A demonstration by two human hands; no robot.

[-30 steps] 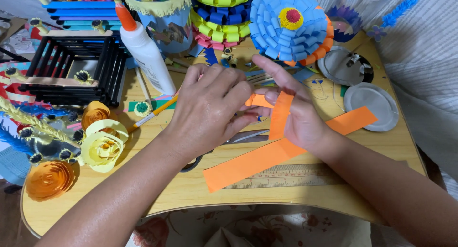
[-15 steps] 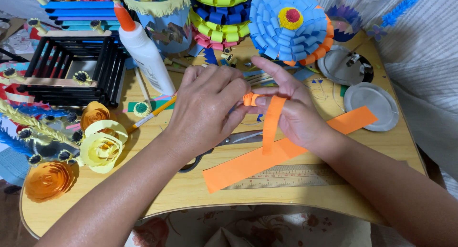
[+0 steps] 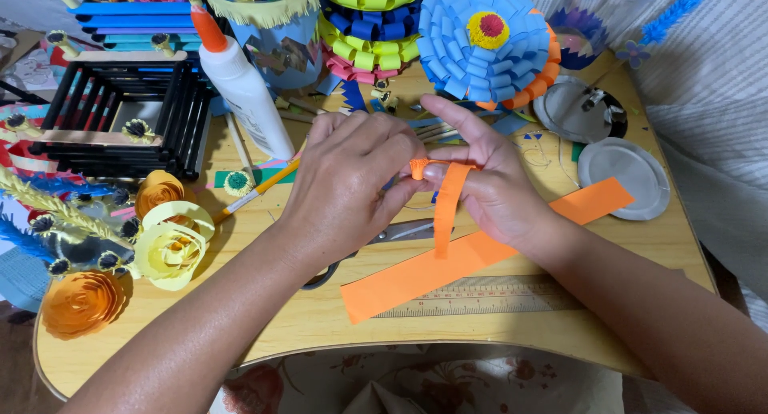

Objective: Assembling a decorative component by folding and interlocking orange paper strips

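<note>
both hands meet over the middle of the table point(image 3: 320, 318). the left hand point(image 3: 348, 186) and right hand point(image 3: 488, 182) have fingertips pinched together on the rolled end of a thin orange paper strip point(image 3: 446, 210), its loose tail hanging down over a wider orange paper band point(image 3: 472, 258) lying toward the front edge.

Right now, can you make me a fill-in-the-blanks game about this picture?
1. Both hands roll a strip coloured ____.
2. The glue bottle has a cap coloured ____.
3. Under the wide orange strip lies a wooden ____.
4. The big paper flower is mostly ____.

Missing words: orange, orange, ruler, blue
</note>
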